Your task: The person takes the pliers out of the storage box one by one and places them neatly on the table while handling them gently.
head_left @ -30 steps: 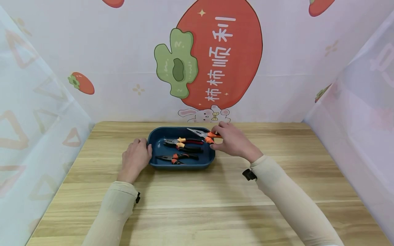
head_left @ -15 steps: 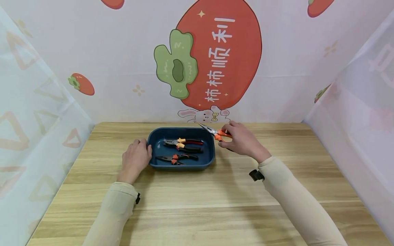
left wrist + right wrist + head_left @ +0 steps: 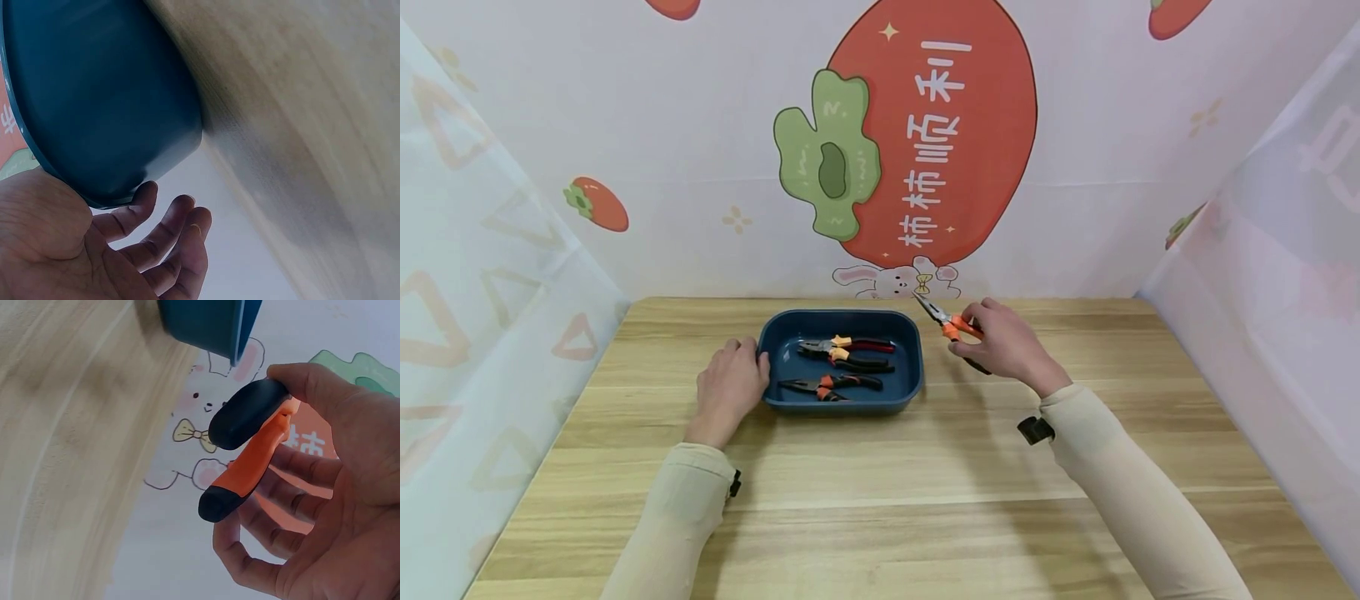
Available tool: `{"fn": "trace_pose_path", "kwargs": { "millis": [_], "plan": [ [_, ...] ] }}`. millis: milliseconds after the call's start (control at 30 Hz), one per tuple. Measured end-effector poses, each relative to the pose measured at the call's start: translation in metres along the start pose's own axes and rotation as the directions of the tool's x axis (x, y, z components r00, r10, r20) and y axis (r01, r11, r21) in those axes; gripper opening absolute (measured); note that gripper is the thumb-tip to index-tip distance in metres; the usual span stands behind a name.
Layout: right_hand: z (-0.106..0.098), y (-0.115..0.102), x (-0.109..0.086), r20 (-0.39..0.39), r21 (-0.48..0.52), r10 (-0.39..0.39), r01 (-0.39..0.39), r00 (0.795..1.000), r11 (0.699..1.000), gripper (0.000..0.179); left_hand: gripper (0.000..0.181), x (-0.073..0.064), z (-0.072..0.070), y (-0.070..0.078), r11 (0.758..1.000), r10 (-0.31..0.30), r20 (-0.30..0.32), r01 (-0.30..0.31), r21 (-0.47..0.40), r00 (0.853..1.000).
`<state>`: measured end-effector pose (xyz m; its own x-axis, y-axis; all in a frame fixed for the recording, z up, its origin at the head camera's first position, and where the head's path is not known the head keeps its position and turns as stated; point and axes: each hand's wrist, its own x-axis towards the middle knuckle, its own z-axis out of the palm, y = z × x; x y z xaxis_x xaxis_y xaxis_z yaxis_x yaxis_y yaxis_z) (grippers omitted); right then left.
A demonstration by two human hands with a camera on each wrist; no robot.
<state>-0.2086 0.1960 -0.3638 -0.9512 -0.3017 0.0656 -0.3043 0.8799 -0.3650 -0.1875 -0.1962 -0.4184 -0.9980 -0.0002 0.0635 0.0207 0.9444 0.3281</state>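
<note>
Now the right hand (image 3: 1009,343) pinches orange pliers (image 3: 951,330) right of the tray (image 3: 842,407) the left hand (image 3: 730,385) grips, their nose slanting away leftward

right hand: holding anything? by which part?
Yes: orange-and-black needle-nose pliers. The right hand grips them by the handles, metal nose free.

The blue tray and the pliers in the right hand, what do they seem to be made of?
Blue tray: probably molded plastic, smooth with a soft sheen, given the glint on its floor. Pliers in the right hand: the silvery, shiny nose suggests bare steel. The grips, satin orange with smooth black ends, could be plastic or rubber; looks alone can't settle which.
</note>
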Motion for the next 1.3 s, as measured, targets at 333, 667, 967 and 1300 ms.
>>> {"fn": "trace_pose_path", "kwargs": {
  "millis": [333,667,967,1300],
  "plan": [
    [0.008,0.008,0.002,0.021,0.029,0.105,-0.106,0.994,0.994,0.04,0.036,0.0,-0.001,0.002,1.0,-0.014,0.009,0.014,-0.005,1.0],
    [0.018,0.013,0.004,0.048,0.048,0.2,-0.202,0.979,0.978,0.04,0.036,0.0,0.0,0.0,1.0,-0.012,0.006,0.012,-0.007,1.0],
    [0.028,0.015,0.005,0.063,0.053,0.259,-0.262,0.964,0.964,0.041,0.035,-0.001,0.0,-0.001,1.0,-0.006,-0.005,0.006,-0.008,1.0],
    [0.039,0.019,0.008,0.083,0.045,0.331,-0.336,0.94,0.941,0.042,0.036,-0.001,0.0,0.001,1.0,-0.014,0.005,0.014,-0.005,1.0]
  ]
}}
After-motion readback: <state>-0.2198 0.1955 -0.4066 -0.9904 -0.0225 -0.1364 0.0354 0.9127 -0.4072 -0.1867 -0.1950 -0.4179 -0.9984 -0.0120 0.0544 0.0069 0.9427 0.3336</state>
